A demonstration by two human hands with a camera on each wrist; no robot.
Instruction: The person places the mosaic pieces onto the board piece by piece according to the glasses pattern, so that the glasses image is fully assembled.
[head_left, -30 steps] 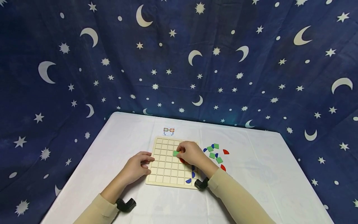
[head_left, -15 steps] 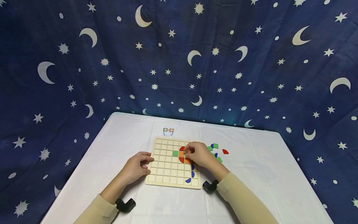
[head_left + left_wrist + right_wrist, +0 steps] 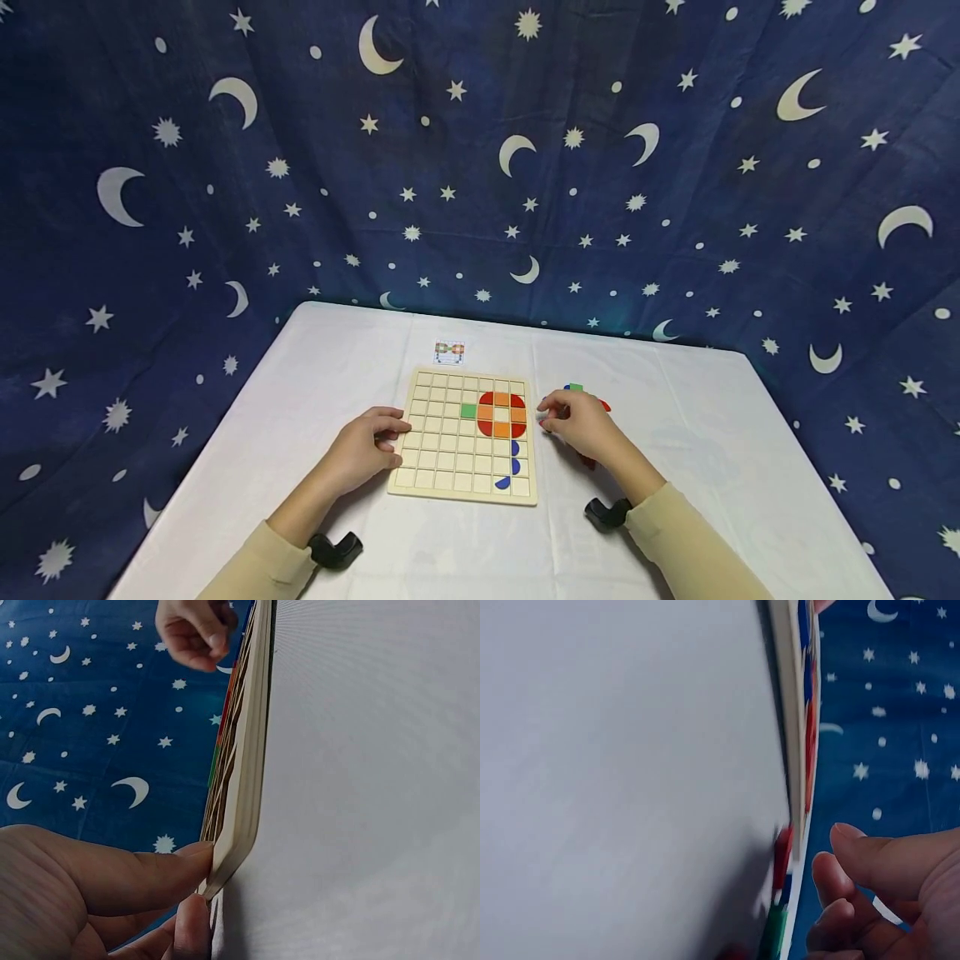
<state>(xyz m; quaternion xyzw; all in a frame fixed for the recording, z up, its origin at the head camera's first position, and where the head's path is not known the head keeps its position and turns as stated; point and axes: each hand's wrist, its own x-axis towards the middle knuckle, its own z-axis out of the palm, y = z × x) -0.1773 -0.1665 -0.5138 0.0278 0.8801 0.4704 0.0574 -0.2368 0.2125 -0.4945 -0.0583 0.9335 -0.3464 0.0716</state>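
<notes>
My left hand (image 3: 365,450) pinches the left edge of a wooden grid board (image 3: 435,461). In the left wrist view its thumb (image 3: 154,879) lies on top at a corner and a finger is below. On the grid, red and orange tiles (image 3: 502,399) form a ring around a bare cell. One green square (image 3: 468,411) touches its left side, and blue half-circles (image 3: 515,467) run below. My right hand (image 3: 585,423) hovers just right of the board, thumb and fingers apart with nothing visible between them. Near its fingertips lies a small red piece (image 3: 543,423).
Loose tiles lie right of the board, partly hidden by my right hand, including a green square (image 3: 576,387) and a red piece (image 3: 604,405). A small printed pattern card (image 3: 449,352) rests behind the board on the white-covered table (image 3: 360,358). A starry curtain (image 3: 420,167) hangs behind.
My right hand has moved right, off the board, towards the loose tiles, uncovering the red and orange ring. My left hand stays on the board's edge.
</notes>
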